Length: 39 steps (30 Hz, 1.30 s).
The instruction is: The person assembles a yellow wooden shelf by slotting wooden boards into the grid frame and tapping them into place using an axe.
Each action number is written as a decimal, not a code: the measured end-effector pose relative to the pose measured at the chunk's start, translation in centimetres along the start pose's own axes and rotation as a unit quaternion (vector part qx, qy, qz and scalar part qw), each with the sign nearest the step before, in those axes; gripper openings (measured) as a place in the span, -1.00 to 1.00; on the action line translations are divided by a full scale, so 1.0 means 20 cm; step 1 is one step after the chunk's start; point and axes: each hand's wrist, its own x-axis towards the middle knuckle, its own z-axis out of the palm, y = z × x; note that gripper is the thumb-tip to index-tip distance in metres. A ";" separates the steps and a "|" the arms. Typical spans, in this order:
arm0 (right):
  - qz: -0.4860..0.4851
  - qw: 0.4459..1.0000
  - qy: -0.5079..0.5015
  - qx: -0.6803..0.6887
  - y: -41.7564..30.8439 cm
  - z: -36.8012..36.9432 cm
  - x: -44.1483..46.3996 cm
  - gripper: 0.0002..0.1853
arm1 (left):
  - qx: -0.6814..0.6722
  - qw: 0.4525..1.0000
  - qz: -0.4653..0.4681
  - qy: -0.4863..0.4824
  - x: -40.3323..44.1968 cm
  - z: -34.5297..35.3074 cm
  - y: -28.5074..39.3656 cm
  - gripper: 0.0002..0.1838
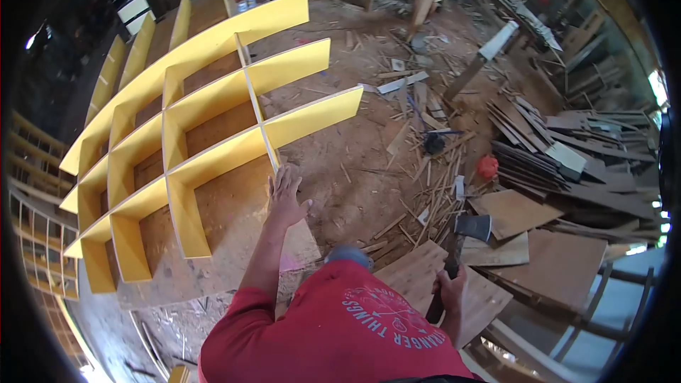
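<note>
Lattice [206, 105], yellow-faced: 3 long curved boards [291, 67] crossed by shorter slats, all on edge, standing on a plywood sheet [220, 273] to the person's left. Pieces appear slotted together, so each likely props its neighbour upright.

Hand, left [285, 195], 1: fingers spread, palm down, closed on nothing. It lies at the near end of the rightmost cross slat [269, 145], seemingly touching, perhaps to steady that end. Exact contact under the palm: I cannot tell from where I stand.

Hand, right [451, 292], 1: wrapped round the dark handle of a hatchet [472, 228]. Head uppermost, well apart from the lattice; the grip below the head probably gives control while keeping steel off the yellow faces.

Boards, flat [546, 259], several: overlapping beyond the hatchet. Offcuts [535, 163], many: heaped farther off, apparently pushed aside to leave working room. Red object [487, 165], 1: beside the heap, identity unclear.
</note>
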 end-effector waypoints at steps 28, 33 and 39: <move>-0.041 0.986 -0.161 0.001 -1.29 0.52 3.40 -0.72 | -0.148 0.925 -0.132 0.325 2.44 -0.08 0.37 -0.70; -0.007 0.956 -0.290 -0.048 -1.55 0.96 4.14 -0.76 | -0.165 0.895 -0.248 0.332 2.57 0.04 0.48 -0.70; 0.017 0.904 -0.418 -0.085 -1.91 1.63 4.70 -0.77 | -0.100 0.810 -0.423 0.394 2.62 0.21 0.53 -0.72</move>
